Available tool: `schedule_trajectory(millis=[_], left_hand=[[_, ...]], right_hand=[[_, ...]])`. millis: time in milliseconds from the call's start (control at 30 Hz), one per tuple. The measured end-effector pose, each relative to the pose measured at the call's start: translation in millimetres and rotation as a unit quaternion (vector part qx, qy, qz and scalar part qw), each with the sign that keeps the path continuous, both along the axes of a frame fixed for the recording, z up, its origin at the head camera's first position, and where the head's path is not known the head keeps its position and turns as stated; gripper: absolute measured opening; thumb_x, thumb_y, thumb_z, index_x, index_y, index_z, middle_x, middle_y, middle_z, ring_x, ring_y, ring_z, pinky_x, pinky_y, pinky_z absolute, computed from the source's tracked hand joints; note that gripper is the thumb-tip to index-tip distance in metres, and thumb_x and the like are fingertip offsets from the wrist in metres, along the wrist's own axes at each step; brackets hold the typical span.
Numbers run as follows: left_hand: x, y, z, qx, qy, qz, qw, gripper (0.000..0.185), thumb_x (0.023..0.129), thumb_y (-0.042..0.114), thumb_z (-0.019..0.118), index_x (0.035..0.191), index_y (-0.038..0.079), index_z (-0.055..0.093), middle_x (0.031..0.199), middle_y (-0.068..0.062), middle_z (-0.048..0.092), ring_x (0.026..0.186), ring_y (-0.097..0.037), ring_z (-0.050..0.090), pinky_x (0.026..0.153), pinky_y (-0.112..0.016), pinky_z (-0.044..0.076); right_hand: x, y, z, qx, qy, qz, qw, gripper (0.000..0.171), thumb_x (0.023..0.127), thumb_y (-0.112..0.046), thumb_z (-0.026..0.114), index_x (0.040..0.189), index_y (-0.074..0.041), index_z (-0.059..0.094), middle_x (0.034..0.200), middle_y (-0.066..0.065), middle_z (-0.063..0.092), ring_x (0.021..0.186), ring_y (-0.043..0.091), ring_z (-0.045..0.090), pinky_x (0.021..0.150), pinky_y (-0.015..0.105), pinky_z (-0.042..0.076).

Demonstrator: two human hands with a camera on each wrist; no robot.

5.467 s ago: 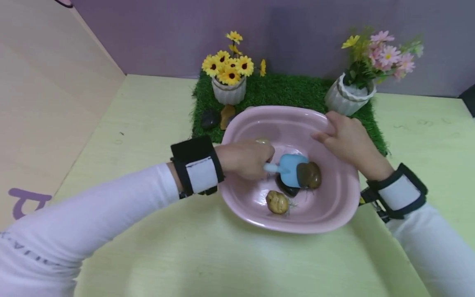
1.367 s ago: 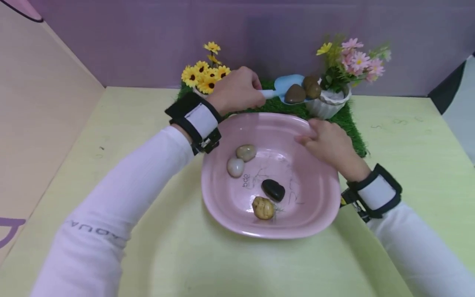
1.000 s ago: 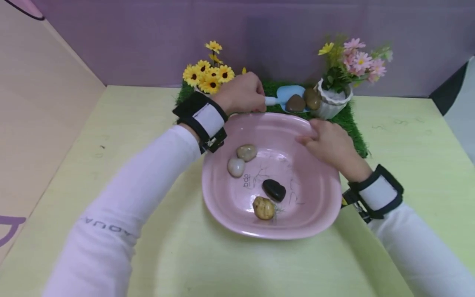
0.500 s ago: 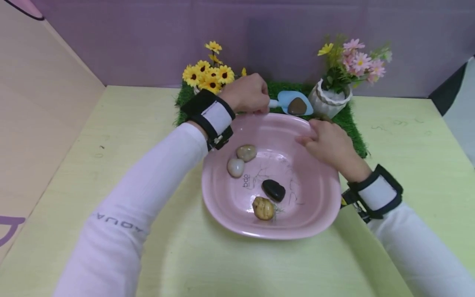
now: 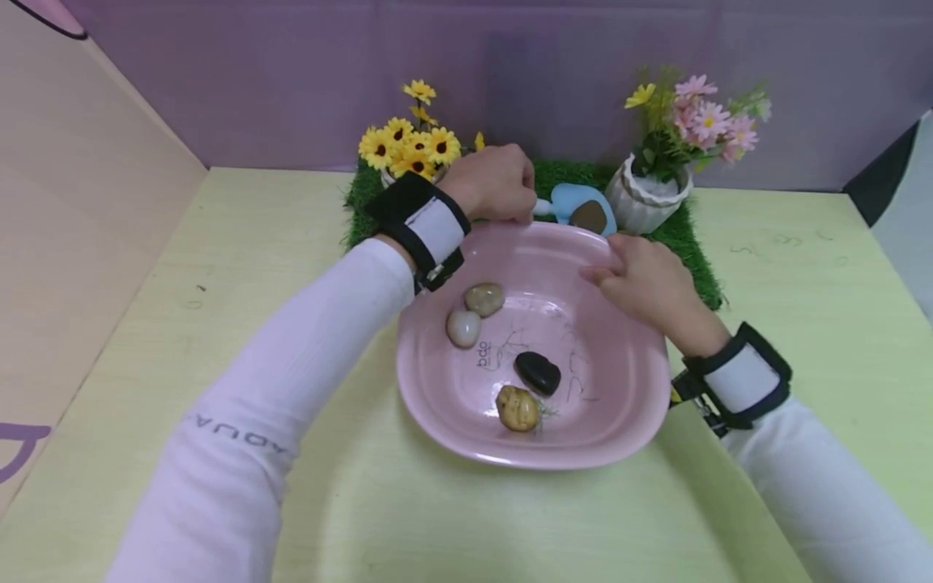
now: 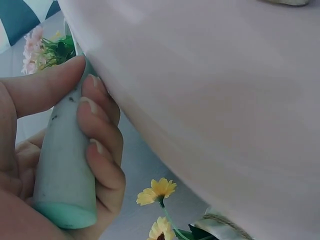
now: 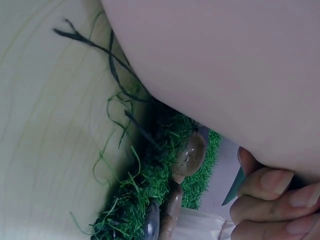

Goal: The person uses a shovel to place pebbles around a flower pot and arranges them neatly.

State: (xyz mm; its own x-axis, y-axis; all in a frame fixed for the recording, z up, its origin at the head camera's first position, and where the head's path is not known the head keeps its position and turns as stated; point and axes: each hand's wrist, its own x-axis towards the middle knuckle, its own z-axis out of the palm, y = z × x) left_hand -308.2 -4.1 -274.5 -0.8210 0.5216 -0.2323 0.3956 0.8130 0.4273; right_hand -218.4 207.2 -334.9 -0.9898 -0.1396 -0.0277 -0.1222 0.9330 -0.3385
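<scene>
My left hand (image 5: pixel 496 185) grips the handle (image 6: pixel 67 155) of a light-blue toy shovel (image 5: pixel 572 197) just behind the pink basin (image 5: pixel 532 455). One brown stone (image 5: pixel 589 216) lies on the shovel's blade, which tips down to the right beside a white pot. My right hand (image 5: pixel 649 283) holds the basin's far right rim, fingers under it and thumb inside. In the right wrist view a glossy brown stone (image 7: pixel 190 156) rests on the artificial grass (image 7: pixel 145 185). Inside the basin are a tan stone (image 5: pixel 484 300), a whitish stone (image 5: pixel 463 329), a black stone (image 5: pixel 538 372) and a yellow-brown stone (image 5: pixel 518 407).
Yellow flowers (image 5: pixel 411 146) stand at the back left, their pot partly behind my left wrist. Pink flowers fill the white pot (image 5: pixel 645 198) at the back right. More stones, a dark one (image 7: pixel 151 222) among them, lie on the grass. A purple-grey wall (image 5: pixel 291 81) rises behind.
The shovel came out of the basin with two brown stones and was lowered behind its far rim. One stone slid off toward the grass; the blade has since tilted further right. My right hand stayed.
</scene>
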Motion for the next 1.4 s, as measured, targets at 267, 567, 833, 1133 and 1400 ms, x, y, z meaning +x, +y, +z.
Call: schedule_trajectory(millis=[267,567,833,1133,1400], left_hand=[[1.7,6.6,-0.9,-0.025,0.024,-0.001,0.9994,0.031,0.091,0.021,0.054,0.063,0.018,0.043,0.053,0.006,0.028,0.047,-0.009,0.026,0.047,-0.023,0.024],[3.0,15.3,1.4,-0.067,0.034,-0.004,0.9971,0.033,0.093,0.022,0.049,0.062,0.018,0.041,0.053,0.006,0.029,0.049,-0.008,0.03,0.049,-0.023,0.028],[7.3,19.0,3.7,-0.088,0.043,-0.001,0.9952,0.036,0.093,0.021,0.048,0.059,0.018,0.037,0.051,0.007,0.026,0.048,-0.008,0.029,0.051,-0.024,0.031],[10.9,25.0,9.8,-0.13,0.036,0.002,0.9908,0.035,0.097,0.025,0.046,0.063,0.019,0.038,0.056,0.006,0.031,0.057,-0.01,0.039,0.061,-0.026,0.037],[18.4,26.8,9.8,-0.141,0.049,0.004,0.9888,0.031,0.1,0.028,0.043,0.071,0.018,0.038,0.073,0.003,0.041,0.069,-0.012,0.046,0.068,-0.028,0.038]], right_hand=[[0.0,0.1,0.0,0.002,-0.002,-0.003,1.0,0.04,0.096,-0.039,0.059,0.076,-0.01,0.041,0.066,0.007,0.039,0.064,0.029,0.048,0.054,0.034,0.034],[0.0,0.3,-0.8,0.001,0.001,0.0,1.0,0.041,0.096,-0.038,0.059,0.075,-0.01,0.039,0.065,0.006,0.036,0.062,0.027,0.045,0.053,0.033,0.032],[-0.3,0.8,-1.1,0.001,0.002,0.004,1.0,0.042,0.096,-0.04,0.059,0.075,-0.01,0.039,0.064,0.005,0.035,0.062,0.026,0.044,0.053,0.033,0.032],[-0.2,0.4,0.1,-0.01,-0.004,0.0,1.0,0.04,0.096,-0.039,0.059,0.075,-0.011,0.041,0.064,0.005,0.037,0.061,0.025,0.044,0.052,0.033,0.033],[0.4,0.2,0.4,-0.013,-0.012,-0.006,1.0,0.038,0.096,-0.038,0.06,0.077,-0.01,0.042,0.065,0.007,0.04,0.062,0.026,0.046,0.052,0.034,0.033]])
